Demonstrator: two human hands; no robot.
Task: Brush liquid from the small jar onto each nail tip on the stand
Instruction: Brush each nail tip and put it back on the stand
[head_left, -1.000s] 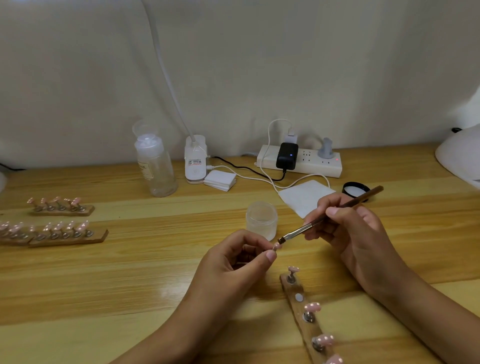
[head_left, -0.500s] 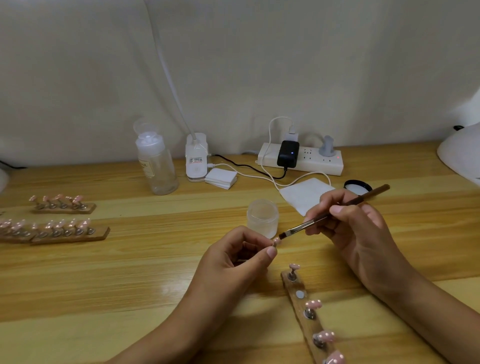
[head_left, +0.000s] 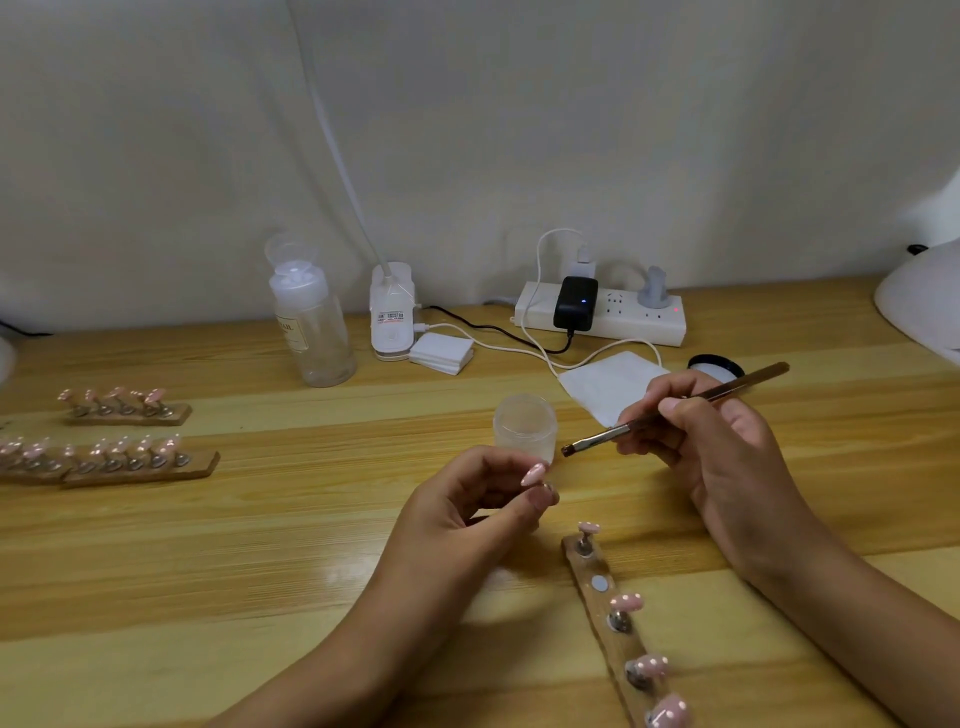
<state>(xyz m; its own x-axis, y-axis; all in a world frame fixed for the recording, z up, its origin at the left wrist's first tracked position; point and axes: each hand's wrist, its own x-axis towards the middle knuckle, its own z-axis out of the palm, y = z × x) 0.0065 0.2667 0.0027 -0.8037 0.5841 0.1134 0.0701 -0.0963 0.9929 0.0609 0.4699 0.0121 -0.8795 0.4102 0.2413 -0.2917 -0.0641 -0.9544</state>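
Lower right of frame: wooden stand (head_left: 583, 570) is lying on the table (head_left: 208, 571) w/ four pink tips on pegs. Centre: left hand (head_left: 467, 514) is pinching a loose nail tip (head_left: 535, 474) btwn thumb & fingers. Right of centre: right hand (head_left: 727, 452) is gripping the brush (head_left: 675, 410), bristles pointing left, just beside the small jar (head_left: 524, 426), apart from that tip. Farther back, by the wall: clear bottle (head_left: 311, 327) & power strip (head_left: 623, 319) are standing.

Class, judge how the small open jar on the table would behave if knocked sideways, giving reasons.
The small jar looks like translucent plastic, so probably light and easily shoved. It is squat and wide, so it would likelier slide on the smooth table than tip. Lidless, it might spill any liquid.
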